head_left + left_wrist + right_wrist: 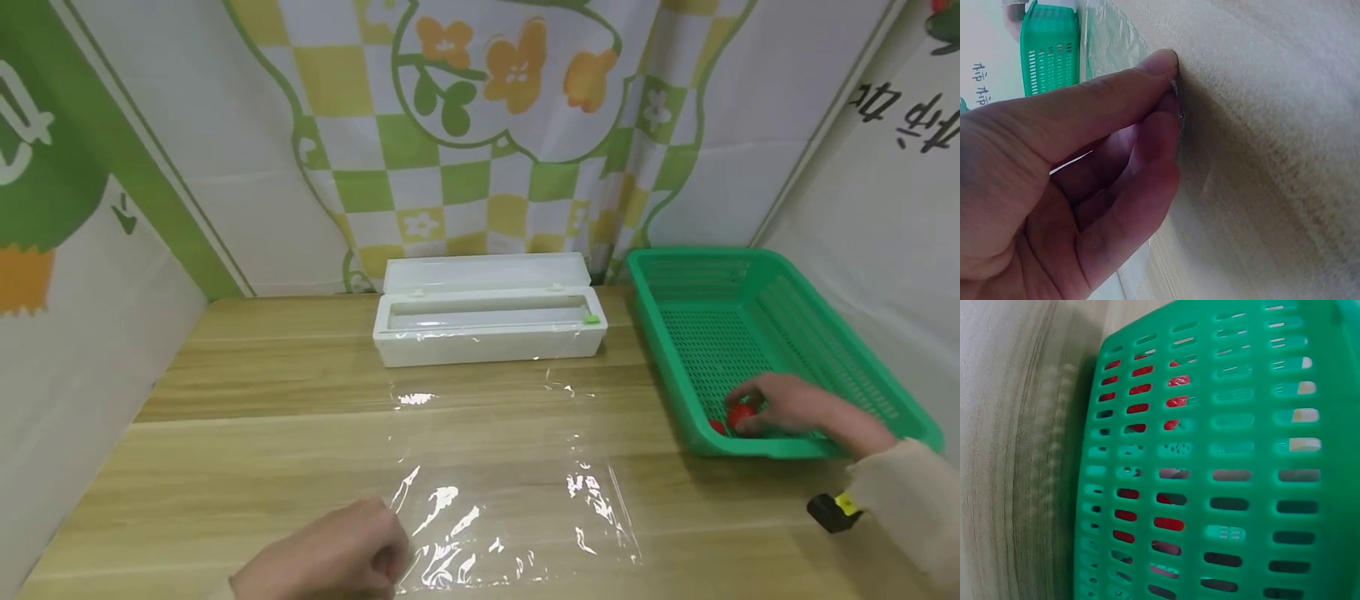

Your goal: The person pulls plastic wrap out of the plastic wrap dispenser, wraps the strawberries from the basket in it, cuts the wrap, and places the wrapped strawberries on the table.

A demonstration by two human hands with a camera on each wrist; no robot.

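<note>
At the front left, my left hand point(337, 550) pinches the near left corner of a clear sheet of plastic wrap point(517, 500). The left wrist view shows thumb and finger together on the thin film edge. The sheet stretches over the wooden table from a white wrap dispenser point(491, 346), whose lid stands up. My right hand point(795, 404) reaches into the green basket point(667, 375), its fingers curled round a small red tomato-like ball point(741, 416). Another red piece point(717, 427) lies beside it. In the right wrist view the slotted basket wall hides the hand mostly.
A small black and yellow object point(834, 510) lies near the right sleeve, outside the basket. A green slider point(592, 319) sits at the dispenser's right end. Patterned curtain point(487, 183) closes off the back, and white cloth walls stand at both sides.
</note>
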